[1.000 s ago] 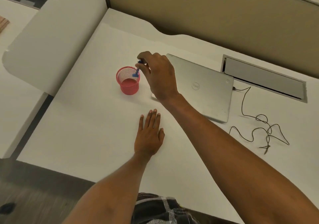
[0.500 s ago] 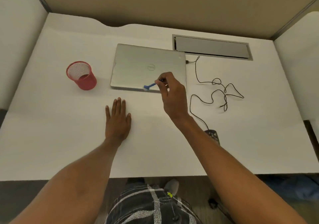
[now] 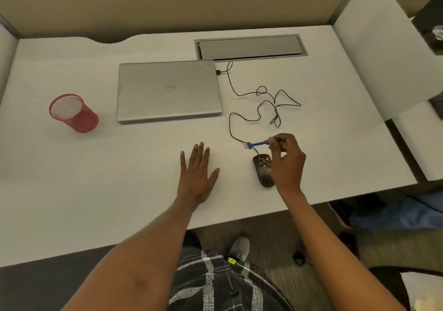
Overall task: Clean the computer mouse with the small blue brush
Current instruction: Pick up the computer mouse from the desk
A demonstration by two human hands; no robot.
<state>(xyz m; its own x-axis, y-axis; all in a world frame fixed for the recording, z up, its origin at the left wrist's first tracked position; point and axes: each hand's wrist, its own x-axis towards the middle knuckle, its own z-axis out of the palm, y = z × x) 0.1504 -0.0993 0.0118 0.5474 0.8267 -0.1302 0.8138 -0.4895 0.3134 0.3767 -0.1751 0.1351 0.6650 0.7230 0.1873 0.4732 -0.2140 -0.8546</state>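
A black computer mouse (image 3: 262,168) lies on the white desk (image 3: 119,179), with pale crumbs on its top. My right hand (image 3: 286,161) pinches the handle end of the small blue brush (image 3: 256,144), which points left, its head hovering just beyond the mouse's front end. The hand covers the mouse's right side. My left hand (image 3: 196,174) rests flat on the desk to the left of the mouse, fingers spread, holding nothing.
A closed silver laptop (image 3: 167,90) lies at the back centre. A red mesh cup (image 3: 73,113) stands at the left. The mouse's tangled black cable (image 3: 261,104) runs to the laptop. A grey cable hatch (image 3: 249,47) sits behind. Partition walls ring the desk.
My right hand carried the blue brush from the red cup, across the laptop, to above the mouse at the right. My view swung right. The left hand stayed flat.
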